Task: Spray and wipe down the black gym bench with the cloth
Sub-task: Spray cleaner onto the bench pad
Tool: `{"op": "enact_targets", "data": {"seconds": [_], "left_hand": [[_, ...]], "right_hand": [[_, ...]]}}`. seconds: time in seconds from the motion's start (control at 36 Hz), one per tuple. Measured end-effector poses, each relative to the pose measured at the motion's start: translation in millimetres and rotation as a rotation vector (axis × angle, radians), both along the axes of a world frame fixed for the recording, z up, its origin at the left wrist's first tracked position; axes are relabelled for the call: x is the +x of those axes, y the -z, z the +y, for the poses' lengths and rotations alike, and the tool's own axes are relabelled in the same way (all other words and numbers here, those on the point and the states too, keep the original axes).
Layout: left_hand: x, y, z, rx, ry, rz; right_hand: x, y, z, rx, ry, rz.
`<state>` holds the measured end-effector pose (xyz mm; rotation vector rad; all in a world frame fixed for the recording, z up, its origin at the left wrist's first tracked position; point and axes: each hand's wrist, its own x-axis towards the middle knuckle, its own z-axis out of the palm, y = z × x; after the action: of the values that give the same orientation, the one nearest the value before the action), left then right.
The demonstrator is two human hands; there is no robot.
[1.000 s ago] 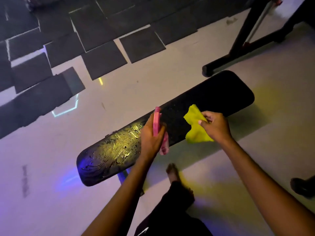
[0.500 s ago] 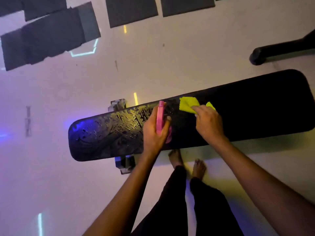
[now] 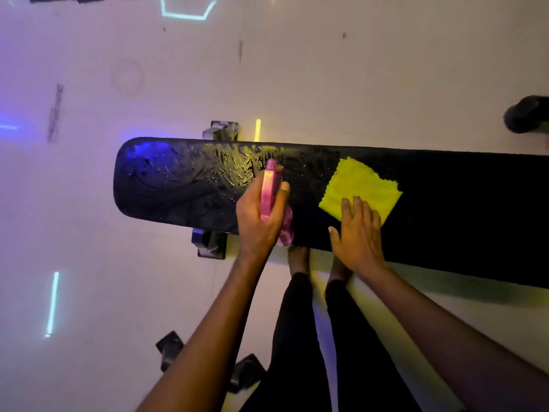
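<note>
Here the pale floor (image 3: 326, 69) fills most of the view beyond and to either side of both hands, lit violet to the left and crossed by thin lines of coloured light. The black gym bench (image 3: 460, 209) runs across the frame beneath both hands, its rounded end lying to the left of the left hand and its length passing out of view to the right of the right hand. The pad surface left of and beyond the left hand glistens with wet streaks and droplets; the part to the right of the right hand looks dull and dark. Metal frame feet (image 3: 221, 132) show at the far and near edges of the bench, just left of the left hand. The person's dark-clad legs (image 3: 300, 337) and bare feet stand at the near edge, below and between the two forearms. The yellow cloth (image 3: 362, 185) lies spread flat on the pad, just beyond the right hand. The right hand (image 3: 358, 236) rests flat, fingers extended, its fingertips on the cloth's near edge. The left hand (image 3: 258, 221) is closed around a pink spray bottle (image 3: 269, 188), nozzle pointing away over the wet area.
</note>
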<state>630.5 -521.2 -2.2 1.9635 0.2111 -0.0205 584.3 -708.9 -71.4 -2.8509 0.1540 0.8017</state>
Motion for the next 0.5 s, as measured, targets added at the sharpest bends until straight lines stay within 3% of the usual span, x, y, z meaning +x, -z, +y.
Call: {"op": "enact_targets", "data": {"seconds": [0.14, 0.33, 0.5], "left_hand": [[-9, 3, 37, -0.007, -0.128, -0.007], [-28, 26, 114, 0.065, -0.110, 0.137], [-43, 53, 187, 0.066, -0.293, 0.173]], "right_hand": [[30, -6, 44, 0.029, -0.165, -0.019], [58, 11, 131, 0.033, -0.449, -0.080], [76, 35, 207, 0.053, -0.592, -0.167]]}}
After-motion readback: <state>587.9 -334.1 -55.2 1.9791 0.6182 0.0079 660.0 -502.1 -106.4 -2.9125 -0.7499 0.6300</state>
